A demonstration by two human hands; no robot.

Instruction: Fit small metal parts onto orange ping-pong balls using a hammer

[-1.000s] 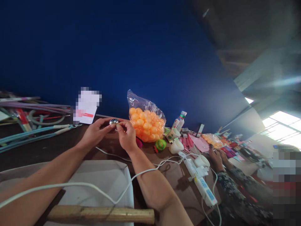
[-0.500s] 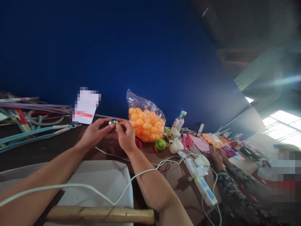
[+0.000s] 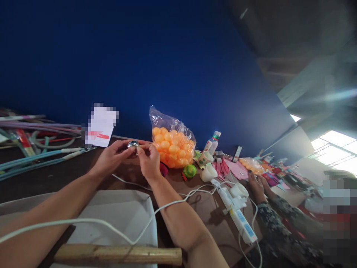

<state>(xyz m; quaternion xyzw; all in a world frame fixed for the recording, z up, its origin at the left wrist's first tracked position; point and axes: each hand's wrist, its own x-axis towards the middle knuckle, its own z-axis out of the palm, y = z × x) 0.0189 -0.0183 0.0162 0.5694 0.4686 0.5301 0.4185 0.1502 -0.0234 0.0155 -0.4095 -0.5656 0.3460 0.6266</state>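
Observation:
A small shiny silver rounded piece (image 3: pixel 133 144) is pinched between my two hands above the brown table; its exact kind is too small to make out. My left hand (image 3: pixel 115 153) has its thumb and fingers closed on the piece's near left side. From the right, my right hand (image 3: pixel 149 159) grips it too, thumb pressed at its lower edge. Just beyond my right hand stands a clear plastic bag (image 3: pixel 173 147) full of orange balls. A dark pink round thing (image 3: pixel 163 170) is partly hidden behind that hand.
A lit phone (image 3: pixel 102 126) leans behind my left hand. Teal rods (image 3: pixel 41 160) lie left. Below my arms are a white box (image 3: pixel 122 208), a wooden stick (image 3: pixel 119 255) and a white cable. Right are a green ball (image 3: pixel 190 171), bottle (image 3: pixel 213 143), power strip (image 3: pixel 241 219) and another person's hands (image 3: pixel 258 186).
My hands stay in nearly the same place, both on the silver piece, which shows slightly more of its top. The whole view has shifted a little.

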